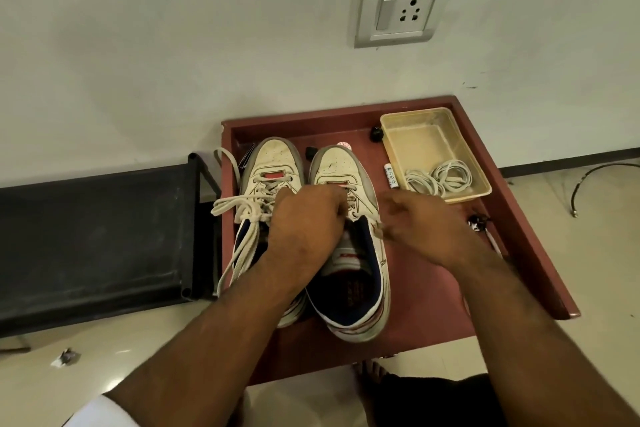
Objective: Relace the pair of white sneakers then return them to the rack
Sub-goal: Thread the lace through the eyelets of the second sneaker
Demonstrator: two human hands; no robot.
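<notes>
Both white sneakers sit side by side, toes pointing at the far wall, on a low reddish-brown table: the left sneaker is already laced with its loose lace spilling off the left edge, and the right sneaker is only laced at the far eyelets. The left hand has its fingers curled down over the right sneaker's eyelets, apparently pinching its lace, though the pinch is hidden. The right hand, just right of that shoe, is blurry with fingers bent inward, so I can't tell what it's gripping; a plastic tub with coiled spare laces sits at the far right, and a black rack stands to the left.
</notes>
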